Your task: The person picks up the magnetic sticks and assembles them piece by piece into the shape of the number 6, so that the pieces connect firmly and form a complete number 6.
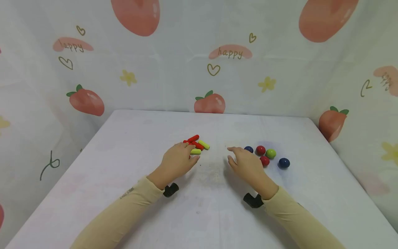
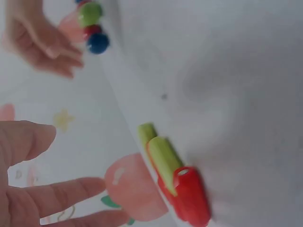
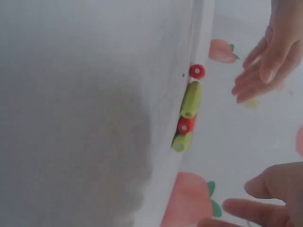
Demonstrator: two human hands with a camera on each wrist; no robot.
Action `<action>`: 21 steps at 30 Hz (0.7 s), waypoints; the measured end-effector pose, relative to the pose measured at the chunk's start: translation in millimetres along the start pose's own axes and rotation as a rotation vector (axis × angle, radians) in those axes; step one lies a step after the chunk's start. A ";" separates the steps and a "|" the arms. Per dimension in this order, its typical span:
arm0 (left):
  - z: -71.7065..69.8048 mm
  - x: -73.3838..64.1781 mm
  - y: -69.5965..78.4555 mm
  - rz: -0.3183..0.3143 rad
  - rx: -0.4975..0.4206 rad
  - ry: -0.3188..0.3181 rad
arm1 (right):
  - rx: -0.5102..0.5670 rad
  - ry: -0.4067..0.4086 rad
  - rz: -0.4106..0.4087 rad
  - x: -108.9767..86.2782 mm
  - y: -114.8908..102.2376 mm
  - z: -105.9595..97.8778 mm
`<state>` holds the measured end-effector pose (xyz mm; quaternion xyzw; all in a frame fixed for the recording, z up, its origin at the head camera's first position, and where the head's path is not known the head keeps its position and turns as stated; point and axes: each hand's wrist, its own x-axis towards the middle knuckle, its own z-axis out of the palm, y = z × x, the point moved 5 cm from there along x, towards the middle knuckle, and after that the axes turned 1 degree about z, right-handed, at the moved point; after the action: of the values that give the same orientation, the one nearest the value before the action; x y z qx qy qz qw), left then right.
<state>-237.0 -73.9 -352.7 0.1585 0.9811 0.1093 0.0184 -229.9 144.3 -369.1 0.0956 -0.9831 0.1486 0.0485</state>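
Observation:
My left hand [image 1: 178,158] hovers with loosely spread fingers over a small pile of short rods, partly hiding it. Red rods [image 1: 198,145] and yellow-green rods [image 1: 204,145] lie together there; the left wrist view shows a red rod [image 2: 191,196] close to a yellow-green rod [image 2: 163,158], below relaxed fingers. To the right, my right hand [image 1: 248,166] hangs over the table, fingers apart and holding nothing. Just beyond it sit several small balls: dark blue balls [image 1: 284,163], red balls [image 1: 260,150] and a green ball [image 1: 271,154]. One blue ball [image 1: 248,149] is partly covered by this hand.
A white cloth covers the table [image 1: 211,214]. Behind it and at both sides hangs a white curtain [image 1: 174,76] printed with peaches, hearts and flowers. Black wrist mounts [image 1: 253,200] protrude below both sleeves.

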 end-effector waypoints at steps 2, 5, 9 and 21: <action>-6.8 -1.3 -3.6 -0.018 -0.067 -0.007 | 0.053 0.033 0.005 -3.1 5.7 -6.1; -16.2 -2.1 -12.5 -0.053 -0.168 -0.030 | 0.153 0.091 -0.004 -8.4 16.9 -16.6; -28.4 -5.3 -26.3 -0.052 -0.276 -0.011 | 0.299 0.131 -0.009 -12.1 34.2 -28.2; -24.2 3.1 -68.0 -0.064 -0.557 0.020 | 0.496 0.034 -0.007 -15.3 70.7 -32.3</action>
<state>-262.5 -141.0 -344.1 0.1150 0.9178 0.3759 0.0552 -227.1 222.9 -360.3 0.1053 -0.9153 0.3867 0.0407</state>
